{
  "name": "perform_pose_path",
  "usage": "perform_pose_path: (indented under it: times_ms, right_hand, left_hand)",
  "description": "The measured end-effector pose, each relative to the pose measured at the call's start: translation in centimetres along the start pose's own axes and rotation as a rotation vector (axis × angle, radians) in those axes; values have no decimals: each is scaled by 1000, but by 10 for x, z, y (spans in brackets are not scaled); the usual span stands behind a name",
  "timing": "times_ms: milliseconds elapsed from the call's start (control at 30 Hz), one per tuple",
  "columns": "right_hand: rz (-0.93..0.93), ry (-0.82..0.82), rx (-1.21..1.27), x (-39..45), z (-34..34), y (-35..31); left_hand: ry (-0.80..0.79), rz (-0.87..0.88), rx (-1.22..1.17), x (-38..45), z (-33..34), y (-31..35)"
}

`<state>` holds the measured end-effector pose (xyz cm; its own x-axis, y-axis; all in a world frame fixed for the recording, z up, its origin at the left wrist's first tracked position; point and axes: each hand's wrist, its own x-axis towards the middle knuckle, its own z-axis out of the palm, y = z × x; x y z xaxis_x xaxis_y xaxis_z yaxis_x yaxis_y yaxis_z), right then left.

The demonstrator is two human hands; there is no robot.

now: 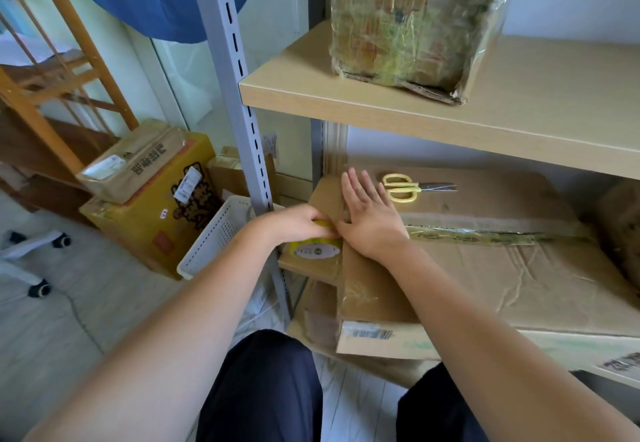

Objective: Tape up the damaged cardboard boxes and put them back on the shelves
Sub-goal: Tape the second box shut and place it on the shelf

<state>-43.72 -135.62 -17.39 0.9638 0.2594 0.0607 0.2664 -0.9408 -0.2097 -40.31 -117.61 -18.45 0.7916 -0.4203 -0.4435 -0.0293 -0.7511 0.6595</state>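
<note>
Beige shelving (381, 109) holds a large creased brown cardboard box (485, 268) on its lower board. Left hand (298, 225) grips a yellow tape roll (313, 249) at the box's corner; right hand (367, 214) presses flat, fingers straight. Probably light, floppy cardboard; lift from beneath. White slotted plastic basket (214, 237): contents unclear.

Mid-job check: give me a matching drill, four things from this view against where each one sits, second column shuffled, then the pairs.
Things:
1. scissors
2. tape roll
3. right hand
4. tape-wrapped box

Places:
A. on the upper shelf board
B. flat on the left end of the big cardboard box
C. in the grip of the left hand, at the box's left edge
D. lying on top of the big box, further back

Pairs: 1-D, 2-C, 3-B, 4-A
</note>
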Motion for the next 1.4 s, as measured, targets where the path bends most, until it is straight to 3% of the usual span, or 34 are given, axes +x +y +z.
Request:
perform_pose_path:
  times_ms: [167,300,400,467,500,633,733,900,1000,1167,1267,1400]
  right_hand:
    - [44,-158,-28,8,-3,0]
    - [42,-223,-37,11,-11,-13]
    - [58,15,33,0,-25,0]
    - [172,274,-37,-8,-34,18]
    - [246,320,-64,-11,-39,27]
    - [355,112,5,-14,-49,35]
    - [312,140,14,-19,-49,24]
    - [448,228,-82,-34,-49,24]
    - [596,153,52,-35,-60,31]
    - [653,-42,-123,-40,-79,33]
    - [561,27,97,-43,-78,24]
    - [414,-38,1086,-45,-58,-17]
  left_hand:
    - [41,-70,-391,-12,0,-13]
    - [138,-2,-295,-23,4,0]
    - [221,31,-236,-25,16,9]
    - [296,22,-189,-27,22,10]
    - [363,24,-178,-28,25,9]
    - [671,130,-189,-34,36,10]
    - [755,210,-216,-43,38,7]
    - [717,213,-200,-51,35,-9]
    - [654,193,-266,-51,30,-13]
    - [529,238,-289,-35,22,-13]
    - [340,259,-272,-20,25,-13]
    - [239,317,-245,-6,20,-19]
